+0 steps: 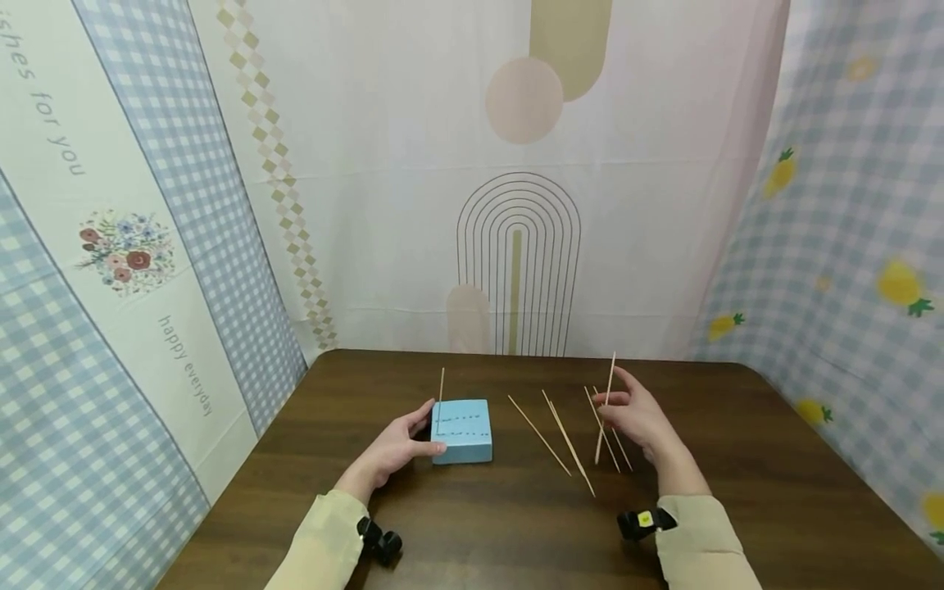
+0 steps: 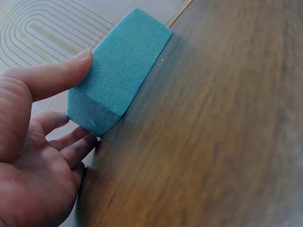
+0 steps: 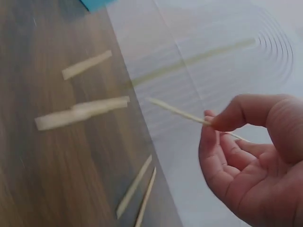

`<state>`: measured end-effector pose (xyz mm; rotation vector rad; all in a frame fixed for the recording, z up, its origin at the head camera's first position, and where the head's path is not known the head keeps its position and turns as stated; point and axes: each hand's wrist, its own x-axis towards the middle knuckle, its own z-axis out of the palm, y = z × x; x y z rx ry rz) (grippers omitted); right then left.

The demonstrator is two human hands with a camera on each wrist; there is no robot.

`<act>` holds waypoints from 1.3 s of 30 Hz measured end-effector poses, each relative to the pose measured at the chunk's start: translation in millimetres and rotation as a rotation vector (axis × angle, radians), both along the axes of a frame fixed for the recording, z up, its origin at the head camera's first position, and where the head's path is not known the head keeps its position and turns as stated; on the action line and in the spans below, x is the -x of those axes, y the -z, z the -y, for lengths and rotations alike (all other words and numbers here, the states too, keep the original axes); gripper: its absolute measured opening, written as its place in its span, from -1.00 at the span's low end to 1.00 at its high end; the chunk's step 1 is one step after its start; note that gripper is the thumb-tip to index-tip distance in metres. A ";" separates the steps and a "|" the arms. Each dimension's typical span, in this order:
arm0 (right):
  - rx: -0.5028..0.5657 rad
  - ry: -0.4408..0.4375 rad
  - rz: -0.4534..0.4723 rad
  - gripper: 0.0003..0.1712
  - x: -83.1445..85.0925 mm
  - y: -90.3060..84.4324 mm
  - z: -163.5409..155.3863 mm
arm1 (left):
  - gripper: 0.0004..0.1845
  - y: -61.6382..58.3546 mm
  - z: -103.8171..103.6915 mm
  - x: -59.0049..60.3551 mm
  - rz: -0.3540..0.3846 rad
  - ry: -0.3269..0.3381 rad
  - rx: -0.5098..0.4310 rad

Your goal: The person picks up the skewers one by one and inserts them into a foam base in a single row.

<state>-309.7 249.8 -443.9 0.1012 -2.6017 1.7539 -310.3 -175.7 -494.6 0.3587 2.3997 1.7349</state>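
A light blue foam block (image 1: 461,430) lies on the dark wooden table (image 1: 737,492), with one thin wooden skewer (image 1: 441,392) standing upright in its far left corner. My left hand (image 1: 401,442) holds the block's left side, thumb on the near face (image 2: 71,71) and fingers behind (image 2: 71,142). My right hand (image 1: 634,414) is raised over the table to the right and pinches a wooden skewer (image 1: 609,381) between thumb and fingers (image 3: 222,124). Several more skewers (image 1: 568,438) lie loose on the table between the block and my right hand.
Patterned cloth backdrops (image 1: 516,205) close off the table at the back and on both sides. Bare tabletop stretches along the near edge and to the far right. A black wrist camera (image 1: 645,522) sits on each forearm.
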 end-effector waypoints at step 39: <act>0.360 -0.114 -0.400 -0.74 -11.9 -11.0 198.5 | 0.03 -1.1 -0.7 0.1 -0.004 0.008 0.016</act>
